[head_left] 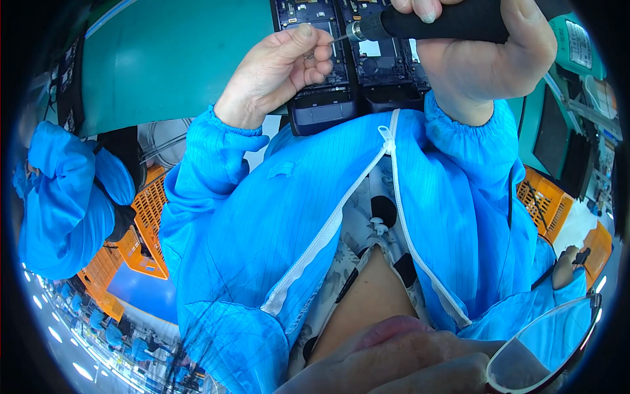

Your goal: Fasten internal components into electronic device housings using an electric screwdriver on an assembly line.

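Note:
In my right hand (482, 75) is a black electric screwdriver (453, 25), fingers wrapped round its body. It lies nearly level, its thin bit pointing left. My left hand (282, 73) is closed in a pinch at the bit's tip; whatever the fingertips hold is too small to make out. Beneath the hands lie two dark device housings side by side, the left housing (321, 113) and the right housing (387, 72), with circuit parts exposed. My left hand hides part of the left housing. The right housing is partly covered by the screwdriver and my right hand.
A green work mat (157, 65) stretches to the left. At the far right stands a green box (572, 49) with a white label. Orange crates (147, 226) are below the bench on both sides. Another person in a blue sleeve (59, 203) is at the left.

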Action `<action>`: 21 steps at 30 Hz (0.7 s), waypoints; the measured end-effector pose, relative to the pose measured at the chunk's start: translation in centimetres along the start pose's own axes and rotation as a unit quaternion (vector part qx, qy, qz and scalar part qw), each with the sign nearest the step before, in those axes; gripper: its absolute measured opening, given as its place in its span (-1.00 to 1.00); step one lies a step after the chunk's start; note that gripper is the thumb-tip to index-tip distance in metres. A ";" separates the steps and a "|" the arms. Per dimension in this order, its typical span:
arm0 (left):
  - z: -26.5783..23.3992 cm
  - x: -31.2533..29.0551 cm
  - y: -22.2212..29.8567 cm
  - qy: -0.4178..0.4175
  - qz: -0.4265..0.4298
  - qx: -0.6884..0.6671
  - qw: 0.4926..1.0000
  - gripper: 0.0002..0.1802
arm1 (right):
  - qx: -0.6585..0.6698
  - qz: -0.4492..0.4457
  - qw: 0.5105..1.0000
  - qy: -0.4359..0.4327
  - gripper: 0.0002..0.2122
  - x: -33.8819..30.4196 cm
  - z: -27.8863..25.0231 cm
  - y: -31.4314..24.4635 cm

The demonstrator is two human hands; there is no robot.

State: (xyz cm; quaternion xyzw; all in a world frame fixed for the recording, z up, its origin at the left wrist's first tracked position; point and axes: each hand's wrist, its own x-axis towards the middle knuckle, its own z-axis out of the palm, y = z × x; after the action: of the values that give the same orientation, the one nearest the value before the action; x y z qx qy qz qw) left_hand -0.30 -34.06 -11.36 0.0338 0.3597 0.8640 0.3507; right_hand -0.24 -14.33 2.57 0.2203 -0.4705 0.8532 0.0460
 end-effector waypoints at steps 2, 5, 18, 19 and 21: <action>0.1 -0.1 0.1 0.022 -0.003 0.010 1.000 -0.64 | 0.022 -0.007 1.000 0.007 -0.74 0.1 0.3 0.5; 0.0 -0.2 0.2 0.011 -0.008 0.003 1.000 -0.66 | 0.028 -0.023 0.999 0.005 -0.74 0.1 -0.1 1.0; 1.4 0.3 0.3 0.025 -0.009 0.044 0.999 -0.68 | 0.047 -0.015 0.999 0.011 -0.75 0.3 -0.4 1.0; 1.3 0.2 0.3 0.025 -0.013 0.053 0.998 -0.68 | 0.050 -0.013 0.999 0.011 -0.75 0.3 -0.5 1.2; 1.0 -0.1 0.2 0.034 -0.011 0.065 0.997 -0.68 | 0.028 -0.031 0.999 -0.031 -0.75 0.3 -0.8 1.7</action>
State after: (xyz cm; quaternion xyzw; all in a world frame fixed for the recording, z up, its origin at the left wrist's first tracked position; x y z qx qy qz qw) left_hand -0.06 -33.62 -10.43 0.0230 0.4271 0.8355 0.3450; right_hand -1.27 -14.67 1.05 0.2621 -0.4409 0.8569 0.0517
